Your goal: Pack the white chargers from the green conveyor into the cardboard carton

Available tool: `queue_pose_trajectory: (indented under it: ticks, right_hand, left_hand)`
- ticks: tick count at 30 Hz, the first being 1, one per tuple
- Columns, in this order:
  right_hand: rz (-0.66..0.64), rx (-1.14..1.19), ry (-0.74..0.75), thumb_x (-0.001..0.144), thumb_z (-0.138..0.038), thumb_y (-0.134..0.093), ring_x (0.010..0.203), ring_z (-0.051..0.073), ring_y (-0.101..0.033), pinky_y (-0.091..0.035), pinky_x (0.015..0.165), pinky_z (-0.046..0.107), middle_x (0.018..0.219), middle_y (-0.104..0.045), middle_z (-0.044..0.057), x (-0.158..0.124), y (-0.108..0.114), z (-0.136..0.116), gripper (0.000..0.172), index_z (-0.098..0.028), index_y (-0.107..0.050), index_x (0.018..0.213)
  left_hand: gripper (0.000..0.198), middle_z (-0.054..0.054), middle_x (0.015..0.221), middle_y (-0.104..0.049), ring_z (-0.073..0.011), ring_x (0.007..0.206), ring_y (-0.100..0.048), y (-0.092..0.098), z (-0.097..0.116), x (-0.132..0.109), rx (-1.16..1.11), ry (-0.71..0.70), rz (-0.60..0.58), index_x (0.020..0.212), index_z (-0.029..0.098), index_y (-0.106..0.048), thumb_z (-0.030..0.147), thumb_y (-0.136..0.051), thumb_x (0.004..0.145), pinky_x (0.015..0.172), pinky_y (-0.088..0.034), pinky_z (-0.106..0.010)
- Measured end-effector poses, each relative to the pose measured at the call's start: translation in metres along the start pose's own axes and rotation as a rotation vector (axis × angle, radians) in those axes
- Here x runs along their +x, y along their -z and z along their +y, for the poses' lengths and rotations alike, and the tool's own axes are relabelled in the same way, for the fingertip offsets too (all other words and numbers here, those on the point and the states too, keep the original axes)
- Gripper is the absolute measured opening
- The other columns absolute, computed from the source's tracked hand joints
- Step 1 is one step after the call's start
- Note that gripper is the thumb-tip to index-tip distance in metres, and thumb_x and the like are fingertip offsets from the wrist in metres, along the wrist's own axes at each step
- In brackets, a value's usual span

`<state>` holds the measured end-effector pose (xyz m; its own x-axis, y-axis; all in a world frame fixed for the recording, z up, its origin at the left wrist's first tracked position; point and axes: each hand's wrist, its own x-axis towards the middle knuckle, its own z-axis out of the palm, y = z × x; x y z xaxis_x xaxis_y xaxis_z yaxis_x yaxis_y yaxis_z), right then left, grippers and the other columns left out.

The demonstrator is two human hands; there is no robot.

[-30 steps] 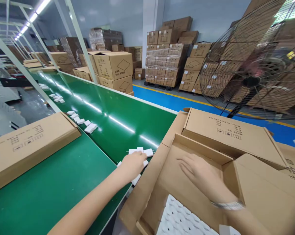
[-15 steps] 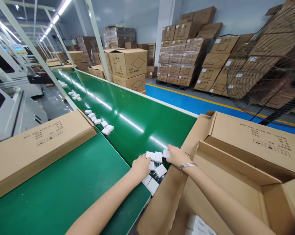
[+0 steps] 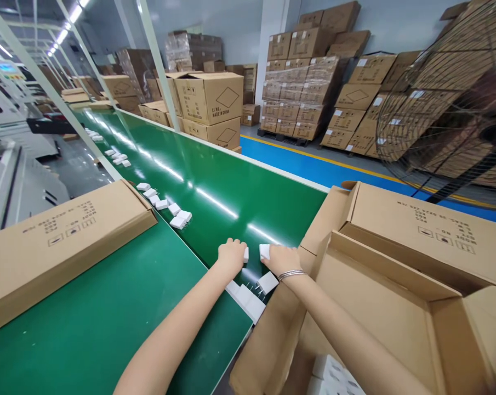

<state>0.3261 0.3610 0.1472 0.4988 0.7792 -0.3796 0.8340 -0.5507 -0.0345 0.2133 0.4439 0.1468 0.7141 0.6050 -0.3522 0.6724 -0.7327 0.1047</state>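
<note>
My left hand (image 3: 230,257) is closed around a white plug-in charger (image 3: 246,255) above the green conveyor belt; most of that charger is hidden by the fingers. To its right, my right hand (image 3: 283,258) grips another white charger (image 3: 264,251), whose end sticks out toward the left hand. Just below the hands lies a loose charger (image 3: 267,282) with metal prongs pointing left. Several more chargers (image 3: 248,300) lie side by side at the belt's near edge, against the cardboard flap (image 3: 268,340).
More chargers (image 3: 180,219) lie in groups up the conveyor belt (image 3: 215,175). A long closed carton (image 3: 67,247) sits at left. On the right are an open carton (image 3: 379,274), packed white pieces (image 3: 334,378) low down, and a large fan (image 3: 445,109).
Both hands have lifted chargers out of the cluster, the right one moving left toward the other hand. Fewer chargers lie between them. The view has shifted slightly.
</note>
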Motion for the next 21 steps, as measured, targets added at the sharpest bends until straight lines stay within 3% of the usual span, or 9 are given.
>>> queue_pose_trajectory:
  ticks: [5,8,11,14,16,18,21]
  right_hand:
    - [0.043,0.049,0.028,0.090,-0.038,-0.058,0.100,0.022,-0.061,-0.051,0.086,0.045,0.114,-0.063,0.007,0.004,-0.001,-0.012,0.029,-0.017,-0.061,0.110]
    - [0.083,0.087,0.005,0.089,-0.036,-0.059,0.097,0.022,-0.062,-0.052,0.083,0.043,0.111,-0.064,0.008,0.003,-0.002,-0.019,0.028,-0.016,-0.061,0.109]
    - [0.146,0.163,0.069,0.085,-0.030,-0.064,0.095,0.025,-0.063,-0.052,0.080,0.042,0.104,-0.066,0.011,-0.009,0.010,-0.007,0.023,-0.014,-0.062,0.102]
    - [0.215,0.294,0.228,0.087,-0.034,-0.060,0.094,0.025,-0.064,-0.052,0.080,0.038,0.102,-0.069,0.009,-0.045,0.024,0.028,0.021,-0.021,-0.062,0.103]
    - [0.255,0.429,0.379,0.088,-0.038,-0.056,0.102,0.021,-0.064,-0.052,0.084,0.032,0.113,-0.067,0.005,-0.080,0.023,0.054,0.026,-0.026,-0.059,0.111]
    - [0.338,0.771,0.635,0.085,-0.035,-0.061,0.111,0.026,-0.061,-0.053,0.087,0.033,0.121,-0.064,0.009,-0.116,0.009,0.074,0.031,-0.026,-0.060,0.114]
    - [0.352,0.945,0.738,0.080,-0.027,-0.068,0.114,0.027,-0.060,-0.056,0.087,0.033,0.123,-0.065,0.010,-0.162,-0.025,0.089,0.041,-0.032,-0.060,0.120]
  left_hand:
    - [0.034,-0.009,0.111,-0.060,-0.0262,0.112,-0.056,0.003,-0.027,-0.005,-0.057,0.093,0.015,0.106,0.021,-0.057,0.012,-0.065,0.075,0.085,-0.049,-0.035]
    - [0.031,-0.009,0.110,-0.061,-0.0269,0.109,-0.058,0.009,-0.030,-0.010,-0.128,0.117,0.057,0.103,0.020,-0.058,0.012,-0.066,0.074,0.085,-0.049,-0.036]
    - [0.030,-0.008,0.112,-0.062,-0.0248,0.107,-0.060,0.016,-0.029,-0.029,-0.210,0.111,0.127,0.108,0.021,-0.057,0.016,-0.064,0.079,0.086,-0.049,-0.035]
    - [0.034,-0.002,0.110,-0.065,-0.0183,0.100,-0.063,0.016,-0.025,-0.068,-0.420,0.026,0.208,0.111,0.024,-0.057,0.019,-0.066,0.078,0.084,-0.049,-0.027]
    - [0.036,-0.002,0.106,-0.068,-0.0191,0.096,-0.064,0.008,-0.016,-0.098,-0.730,-0.104,0.268,0.105,0.023,-0.062,0.015,-0.070,0.071,0.083,-0.050,-0.028]
    - [0.036,-0.003,0.104,-0.070,-0.0210,0.095,-0.065,-0.003,-0.001,-0.123,-0.998,-0.241,0.286,0.098,0.022,-0.066,0.011,-0.073,0.065,0.085,-0.049,-0.029]
    - [0.037,-0.004,0.101,-0.070,-0.0205,0.092,-0.066,-0.018,0.031,-0.148,-1.222,-0.376,0.298,0.096,0.022,-0.068,0.009,-0.073,0.062,0.084,-0.050,-0.029]
